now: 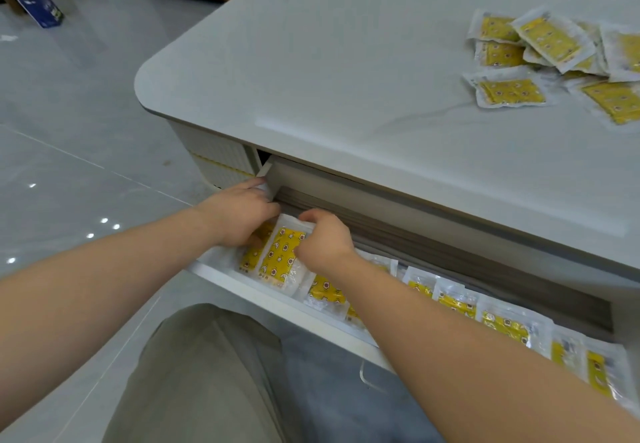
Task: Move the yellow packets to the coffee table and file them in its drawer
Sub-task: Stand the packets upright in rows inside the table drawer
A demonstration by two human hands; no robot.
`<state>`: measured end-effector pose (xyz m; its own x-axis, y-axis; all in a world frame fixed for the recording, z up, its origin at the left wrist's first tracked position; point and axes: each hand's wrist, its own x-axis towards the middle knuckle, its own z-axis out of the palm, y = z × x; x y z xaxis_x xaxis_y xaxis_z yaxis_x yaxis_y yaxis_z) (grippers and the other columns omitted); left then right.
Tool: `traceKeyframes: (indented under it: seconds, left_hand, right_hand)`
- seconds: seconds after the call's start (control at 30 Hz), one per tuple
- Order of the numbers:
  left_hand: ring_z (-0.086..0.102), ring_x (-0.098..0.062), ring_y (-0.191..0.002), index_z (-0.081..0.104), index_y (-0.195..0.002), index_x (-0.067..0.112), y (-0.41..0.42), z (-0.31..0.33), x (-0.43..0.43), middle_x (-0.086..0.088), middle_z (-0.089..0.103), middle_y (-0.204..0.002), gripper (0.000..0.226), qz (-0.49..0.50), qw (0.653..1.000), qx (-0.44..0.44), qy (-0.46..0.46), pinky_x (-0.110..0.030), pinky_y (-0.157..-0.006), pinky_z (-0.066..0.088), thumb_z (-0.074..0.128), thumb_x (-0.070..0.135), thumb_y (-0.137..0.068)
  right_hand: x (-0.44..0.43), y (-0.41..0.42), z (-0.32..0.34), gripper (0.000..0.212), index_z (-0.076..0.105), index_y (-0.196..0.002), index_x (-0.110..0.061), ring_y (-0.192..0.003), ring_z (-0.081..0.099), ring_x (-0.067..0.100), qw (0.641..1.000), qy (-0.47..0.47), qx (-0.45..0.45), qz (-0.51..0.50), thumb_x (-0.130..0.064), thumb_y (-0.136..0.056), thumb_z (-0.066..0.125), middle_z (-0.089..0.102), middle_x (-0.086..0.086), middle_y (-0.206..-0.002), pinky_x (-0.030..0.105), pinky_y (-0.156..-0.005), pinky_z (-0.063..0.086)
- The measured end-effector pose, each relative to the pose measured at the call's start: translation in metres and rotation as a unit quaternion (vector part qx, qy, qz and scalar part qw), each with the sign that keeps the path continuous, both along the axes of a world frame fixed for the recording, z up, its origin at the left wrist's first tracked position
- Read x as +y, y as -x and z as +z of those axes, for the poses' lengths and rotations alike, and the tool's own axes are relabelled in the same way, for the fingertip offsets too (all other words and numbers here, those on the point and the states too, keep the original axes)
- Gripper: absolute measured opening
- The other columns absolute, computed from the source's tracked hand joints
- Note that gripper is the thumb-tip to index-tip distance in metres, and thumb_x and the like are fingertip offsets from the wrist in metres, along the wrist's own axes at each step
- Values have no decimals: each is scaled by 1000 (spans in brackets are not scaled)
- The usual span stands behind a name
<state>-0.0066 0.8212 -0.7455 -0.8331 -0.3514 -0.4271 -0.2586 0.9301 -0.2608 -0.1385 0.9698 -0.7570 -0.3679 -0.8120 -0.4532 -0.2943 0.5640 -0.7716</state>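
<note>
Pinches a packet (280, 259) by its top edge with the right hand (325, 243), at the left end of the open drawer (277, 299), long axis front to back. Rests the left hand (239, 215) just beside, grip unclear. Leaves the loose pile (550, 40) on the table (346, 61), rightward.

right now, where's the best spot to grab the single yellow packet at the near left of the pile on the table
Take the packet by its clear sealed border at the near left corner, coming from the drawer side. It lies flat on the tabletop, and that corner is free, while its right end sits by the pile. A pinch on the thin rim should suit.
</note>
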Motion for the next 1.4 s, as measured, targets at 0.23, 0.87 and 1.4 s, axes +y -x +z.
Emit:
traceKeyframes:
  seconds: [0.23,0.87,1.4]
  left_hand:
    - [54,-18,-129,52,-139,25,-3,-1,1,0,65,-122,61,-7,1000,18,-10,-37,-127,-2,72,36,-82]
    - [60,3,-69,68,-77,28,84,121,78,14,64,-73,35,140,920,302,-208,-12,-58,40,51,-3,-81]
    - [46,-33,-132,55,-137,10,336,71,97,-10,46,-149,44,87,887,438,-116,-45,-107,40,47,32,-100]
  right_hand:
    - [-3,-9,-8,55,53,-138,-23,-125,45,34,940,-15,310,139,-24,-86,71,50,13,-133,43,-99,40]
    - [60,79,117,24,65,-87,-26,-80,61,18,947,121,298,-13,-14,-90,45,66,-8,-84,37,-69,55]
    - [114,331,86,49,46,-143,-9,-137,36,37,810,-55,502,-299,-34,-101,44,43,16,-146,50,-110,30]
